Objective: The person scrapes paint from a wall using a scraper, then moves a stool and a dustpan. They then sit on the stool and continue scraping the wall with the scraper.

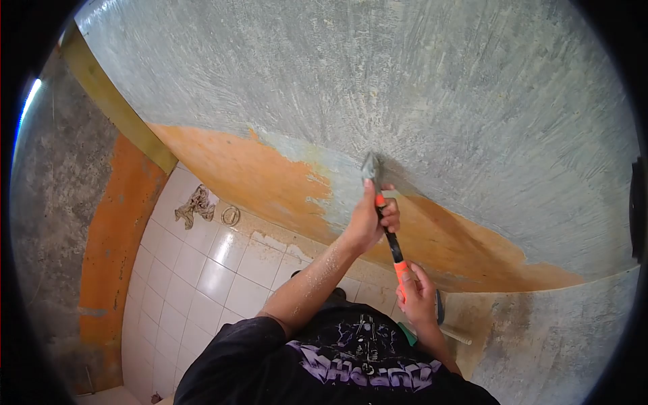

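A long-handled scraper (396,251), with an orange and black handle and a grey head, leans up against the wall (432,101). Its head meets the rough grey stripped surface just above the remaining orange paint (263,169). My left hand (370,221) is closed round the upper handle close to the head, thumb pointing up along it. Lower down, my right hand (418,297) grips the orange end of the same handle. Pale dust and flakes cling to my left forearm. The scraper's exact edge is hard to make out.
On the white tiled floor (229,246) lie a crumpled rag (197,206) and a ring-shaped item (231,216) by the wall's foot. Paint scrapings line the wall base. A yellowish post (111,101) stands left. Beside my right forearm are a green item (408,333) and a pale stick (456,333).
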Available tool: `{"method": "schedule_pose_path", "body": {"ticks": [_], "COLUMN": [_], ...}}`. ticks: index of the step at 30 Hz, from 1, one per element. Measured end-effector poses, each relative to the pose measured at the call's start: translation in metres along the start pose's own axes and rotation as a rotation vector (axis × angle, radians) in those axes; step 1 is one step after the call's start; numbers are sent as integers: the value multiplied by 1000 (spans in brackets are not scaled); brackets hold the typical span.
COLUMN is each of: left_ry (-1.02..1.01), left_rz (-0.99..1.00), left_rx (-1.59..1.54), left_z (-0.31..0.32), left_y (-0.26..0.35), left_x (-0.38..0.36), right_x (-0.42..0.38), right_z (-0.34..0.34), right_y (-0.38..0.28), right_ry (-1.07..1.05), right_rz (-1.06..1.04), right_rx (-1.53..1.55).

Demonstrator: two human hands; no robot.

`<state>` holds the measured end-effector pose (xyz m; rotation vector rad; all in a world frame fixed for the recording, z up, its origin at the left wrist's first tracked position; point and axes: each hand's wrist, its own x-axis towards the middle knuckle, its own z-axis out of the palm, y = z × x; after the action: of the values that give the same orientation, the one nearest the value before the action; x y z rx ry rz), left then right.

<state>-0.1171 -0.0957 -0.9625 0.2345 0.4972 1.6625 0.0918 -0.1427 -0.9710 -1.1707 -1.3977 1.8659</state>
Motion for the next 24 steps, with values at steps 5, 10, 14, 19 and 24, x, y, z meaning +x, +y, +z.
{"method": "schedule_pose_path", "body": {"ticks": [5, 10, 14, 19, 24], "left_ry": [-49, -62, -77, -66, -86], "left_rz": [29, -53, 19, 35, -26], "left_rx": [60, -2, 42, 48, 17], "left_z": [-9, 0, -12, -6, -3], "left_y": [6, -5, 9, 12, 4], "left_x": [0, -1, 1, -1, 1], "right_x": [5, -6, 9, 9, 1], "right_z": [9, -3, 13, 9, 4], "right_y": [10, 8, 11, 13, 4], "right_ry": [0, 40, 12, 27, 24], "right_rz": [5, -9, -16, -42, -16], "right_rx": [3, -23, 7, 5, -14]}}
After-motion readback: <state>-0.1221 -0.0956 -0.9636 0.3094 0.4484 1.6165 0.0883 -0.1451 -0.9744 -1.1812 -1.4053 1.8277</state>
